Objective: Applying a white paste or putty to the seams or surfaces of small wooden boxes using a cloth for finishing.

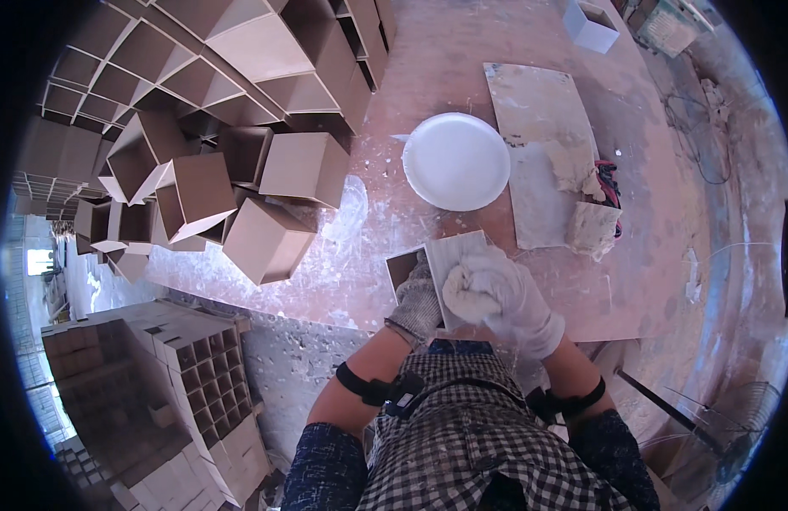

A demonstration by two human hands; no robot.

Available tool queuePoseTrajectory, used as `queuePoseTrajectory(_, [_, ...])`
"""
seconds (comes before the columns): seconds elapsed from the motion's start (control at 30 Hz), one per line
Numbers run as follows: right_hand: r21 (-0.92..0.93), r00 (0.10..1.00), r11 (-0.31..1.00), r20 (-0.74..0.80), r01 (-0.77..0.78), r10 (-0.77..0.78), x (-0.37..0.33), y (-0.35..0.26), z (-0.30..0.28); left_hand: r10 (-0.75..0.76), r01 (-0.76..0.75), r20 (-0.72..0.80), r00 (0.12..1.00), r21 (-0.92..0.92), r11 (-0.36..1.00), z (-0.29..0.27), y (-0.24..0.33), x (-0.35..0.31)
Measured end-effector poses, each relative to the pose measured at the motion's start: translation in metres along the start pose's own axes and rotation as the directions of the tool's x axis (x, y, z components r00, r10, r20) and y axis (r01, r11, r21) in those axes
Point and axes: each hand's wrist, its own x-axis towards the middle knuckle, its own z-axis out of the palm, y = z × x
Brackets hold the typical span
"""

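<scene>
- Left hand (418, 300), gloved, is clamped on the open square box (437, 266) at the table (667, 281) edge.
- Right hand (505, 298) presses a wadded rag (468, 292) against 1 box wall; steady, even strokes would suit.

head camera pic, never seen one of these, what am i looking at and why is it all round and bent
The camera sits on a person's head and looks down, and its fisheye lens bends straight edges. The two gloved hands are the person's own. The left hand steadies an open square box; the right hand presses a pale rag on its side. On the reddish worktable lie a white round plate, a smeared board and a heap of brown box shapes.
</scene>
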Motion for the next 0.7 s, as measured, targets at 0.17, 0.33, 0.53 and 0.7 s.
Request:
queuePoseTrajectory(0.17, [0.040,0.956,0.997,-0.287,0.067,-0.053,-0.030,0.001,0.018,-0.075,0.178,-0.162,0.984,0.847,0.501,0.000,0.004,-0.004])
queuePoseTrajectory(0.33, [-0.109,0.951,0.992,-0.307,-0.059,0.023,0.023,0.001,-0.009,-0.033,0.065,-0.075,0.997,0.469,0.881,-0.016,-0.053,0.015])
queuePoseTrajectory(0.53, [-0.321,0.945,0.920,-0.159,0.224,-0.285,0.005,0.006,0.020,-0.055,0.062,-0.028,0.998,0.488,0.871,-0.020,-0.047,0.004])
queuePoseTrajectory(0.7, [-0.040,0.998,0.999,0.057,-0.019,0.022,-0.071,-0.023,0.019,-0.263,0.192,-0.088,0.961,0.896,0.401,-0.004,0.046,-0.009])
